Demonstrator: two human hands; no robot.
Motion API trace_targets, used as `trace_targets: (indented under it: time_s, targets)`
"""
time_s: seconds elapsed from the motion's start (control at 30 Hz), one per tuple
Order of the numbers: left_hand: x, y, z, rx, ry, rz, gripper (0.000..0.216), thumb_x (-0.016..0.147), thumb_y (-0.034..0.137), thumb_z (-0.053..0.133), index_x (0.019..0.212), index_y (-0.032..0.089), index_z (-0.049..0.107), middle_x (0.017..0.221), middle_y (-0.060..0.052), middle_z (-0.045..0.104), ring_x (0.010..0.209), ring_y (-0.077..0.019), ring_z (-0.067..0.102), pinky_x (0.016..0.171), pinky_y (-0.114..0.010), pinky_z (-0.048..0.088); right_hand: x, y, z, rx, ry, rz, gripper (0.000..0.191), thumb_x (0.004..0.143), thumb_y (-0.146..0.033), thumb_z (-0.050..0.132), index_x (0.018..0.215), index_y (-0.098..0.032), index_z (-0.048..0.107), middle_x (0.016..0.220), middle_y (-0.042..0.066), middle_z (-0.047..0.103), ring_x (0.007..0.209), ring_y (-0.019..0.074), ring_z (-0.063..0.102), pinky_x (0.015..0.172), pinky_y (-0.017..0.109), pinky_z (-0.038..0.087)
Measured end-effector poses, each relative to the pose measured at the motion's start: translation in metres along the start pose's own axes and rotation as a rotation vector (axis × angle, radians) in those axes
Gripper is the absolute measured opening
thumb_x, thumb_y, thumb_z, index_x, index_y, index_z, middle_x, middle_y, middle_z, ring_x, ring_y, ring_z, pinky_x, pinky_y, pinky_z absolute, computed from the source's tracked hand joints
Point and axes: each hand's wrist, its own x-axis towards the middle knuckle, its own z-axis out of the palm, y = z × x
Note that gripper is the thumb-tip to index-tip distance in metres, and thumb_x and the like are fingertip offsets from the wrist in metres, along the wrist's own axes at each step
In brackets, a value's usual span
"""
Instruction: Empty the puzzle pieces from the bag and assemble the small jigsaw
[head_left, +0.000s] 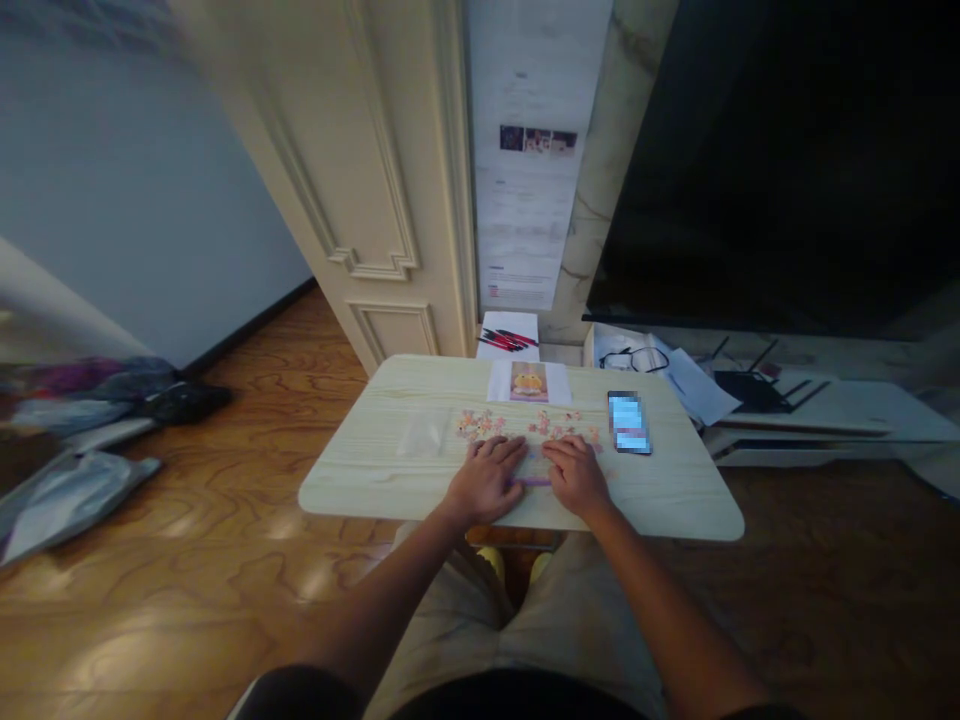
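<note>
My left hand (486, 480) and my right hand (576, 474) lie palm down, side by side, near the front edge of a small pale wooden table (360, 480). Their fingers are stretched out flat. Between and under them lies a flat pink-and-purple piece (534, 476), partly hidden by both hands. Just beyond the fingertips, several small pink and orange puzzle pieces (525, 424) are scattered. A picture card (529, 381) on white paper lies farther back.
A phone (628, 422) with a lit screen lies at the table's right. A clear plastic bag (422, 434) lies left of the pieces. Glasses, papers and a dark screen are on a low shelf (825, 410) behind. Clothes and bags (90, 420) lie on the floor at left.
</note>
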Motion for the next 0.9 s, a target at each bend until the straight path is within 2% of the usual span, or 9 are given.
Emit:
trace_targets:
  time_s: [0.17,0.43,0.57,0.73,0.9]
  targets:
    - [0.0007,0.0022,0.0006,0.025,0.029,-0.04,0.064,0.092,0.05,0.058,0.152,0.031,0.048,0.16,-0.004,0.047,0.143,-0.034,0.041,0.117,-0.054,0.03,0.0021,-0.0015,-0.0009,0.022,-0.009,-0.007,0.042,0.087,-0.008,0.052,0.118,-0.021,0.077,0.125,0.004,0.074,0.12,0.026,0.055,0.113,0.046,0.039]
    - [0.0023,0.001,0.0034,0.014,0.055,-0.042,0.062,0.087,0.047,0.066,0.146,0.032,0.054,0.155,-0.007,0.052,0.139,-0.0378,0.044,0.115,-0.06,0.03,0.003,-0.0003,-0.0025,0.04,-0.004,-0.018,0.04,0.087,-0.008,0.053,0.115,-0.023,0.078,0.123,0.005,0.075,0.118,0.0265,0.056,0.11,0.047,0.04]
    - [0.0013,0.0007,0.0042,0.003,0.069,-0.055,0.06,0.087,0.044,0.065,0.144,0.032,0.055,0.156,-0.006,0.051,0.139,-0.037,0.043,0.114,-0.058,0.031,0.0038,0.0035,-0.0024,0.058,0.027,-0.02,0.04,0.087,-0.007,0.052,0.112,-0.023,0.078,0.12,0.005,0.075,0.116,0.0257,0.057,0.108,0.045,0.041]
    - [-0.0006,-0.0004,0.0016,-0.036,0.087,-0.064,0.064,0.089,0.041,0.062,0.15,0.028,0.049,0.155,-0.007,0.052,0.138,-0.0341,0.044,0.115,-0.055,0.032,0.004,0.0049,-0.0023,0.08,0.044,-0.025,0.039,0.086,-0.006,0.052,0.111,-0.021,0.078,0.118,0.006,0.075,0.113,0.0252,0.057,0.107,0.043,0.042]
    - [-0.0006,-0.0023,0.0012,-0.056,0.106,-0.081,0.054,0.087,0.032,0.06,0.14,0.022,0.057,0.146,-0.009,0.059,0.133,-0.0311,0.049,0.114,-0.051,0.035,0.0046,0.0036,-0.001,0.055,0.038,-0.025,0.039,0.084,-0.005,0.053,0.109,-0.021,0.078,0.117,0.005,0.075,0.112,0.0262,0.057,0.11,0.044,0.041]
